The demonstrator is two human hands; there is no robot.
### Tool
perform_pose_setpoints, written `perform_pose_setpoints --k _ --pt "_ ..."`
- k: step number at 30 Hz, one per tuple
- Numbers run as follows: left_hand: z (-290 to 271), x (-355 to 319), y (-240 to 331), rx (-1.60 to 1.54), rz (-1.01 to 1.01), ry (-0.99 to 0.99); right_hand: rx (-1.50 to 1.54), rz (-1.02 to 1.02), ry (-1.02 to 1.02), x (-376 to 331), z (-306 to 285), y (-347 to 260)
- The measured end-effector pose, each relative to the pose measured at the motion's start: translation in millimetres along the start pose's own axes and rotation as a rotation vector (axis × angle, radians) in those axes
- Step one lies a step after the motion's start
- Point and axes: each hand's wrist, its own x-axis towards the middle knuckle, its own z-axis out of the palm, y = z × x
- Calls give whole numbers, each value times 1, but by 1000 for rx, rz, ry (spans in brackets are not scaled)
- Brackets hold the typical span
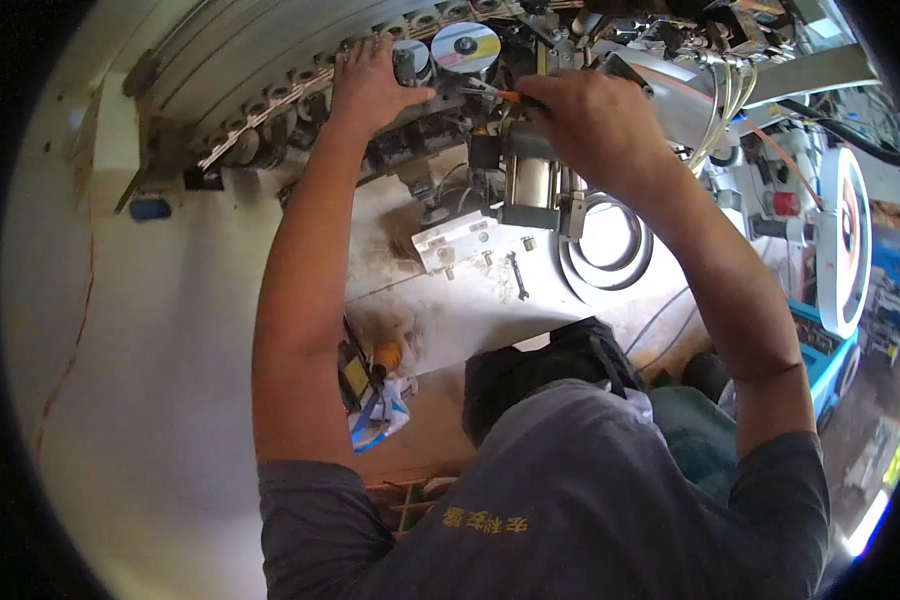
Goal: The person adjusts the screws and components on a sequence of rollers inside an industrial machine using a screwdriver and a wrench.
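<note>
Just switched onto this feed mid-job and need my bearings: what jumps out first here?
Both hands are up at the top of the machine: the left hand spread flat on its parts beside a shiny round disc, the right hand gripping an orange-handled tool pointed toward it. Below them stands a metal cylinder, with a small wrench lying on the dusty white surface and coiled hose at its right.

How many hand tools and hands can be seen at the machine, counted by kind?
Hands: 2, left hand and right hand
Orange-handled tool in the right hand: 1
Wrench lying on the white surface: 1
Total: 4
</note>
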Motion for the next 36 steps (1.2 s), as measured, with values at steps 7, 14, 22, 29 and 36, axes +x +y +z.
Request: perform_pose_setpoints --k 7,14,22,29,36 --pt "21 29 -1 -215 63 -234 -335 75 -244 86 59 1" --pt "21 24 -26 -275 160 -248 -408 -109 -348 143 80 -5" --pt "34 15 -28 -452 206 -94 -321 -155 -364 139 80 6" --pt "31 22 -40 -519 355 -95 -42 175 -417 96 102 -17" --pt "33 66 -4 -425 -58 -343 1592 1046 -12 29 142 -52"
